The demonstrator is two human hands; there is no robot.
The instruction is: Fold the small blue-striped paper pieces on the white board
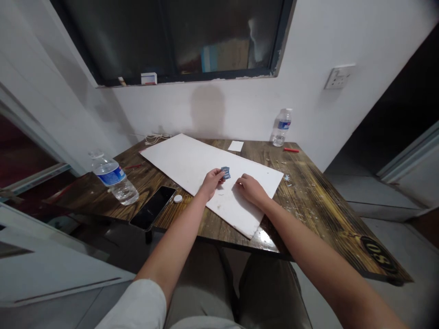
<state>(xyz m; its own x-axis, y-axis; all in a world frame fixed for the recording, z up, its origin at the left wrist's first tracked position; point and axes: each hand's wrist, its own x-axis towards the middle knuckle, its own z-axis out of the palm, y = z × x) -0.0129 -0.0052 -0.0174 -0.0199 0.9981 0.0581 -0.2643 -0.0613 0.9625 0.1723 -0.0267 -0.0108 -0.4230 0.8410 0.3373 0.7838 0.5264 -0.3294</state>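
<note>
My left hand [210,183] pinches a small flat blue piece with pale markings [226,172] between thumb and fingers. It hovers over a large white board [187,157] lying slanted across the wooden table. To its right, my right hand [253,189] lies low on the board with its fingers curled in, apart from the blue piece. What those fingers hold, if anything, is hidden. A small pale shred lies on the board between the hands.
On the wooden table [308,210] are a tilted-looking water bottle [115,178], a black phone [153,208], a white cap [177,198], a white card [236,145], another bottle [282,128], a red stick-like item [291,150], a blue star-shaped scrap [286,177] and scattered bits.
</note>
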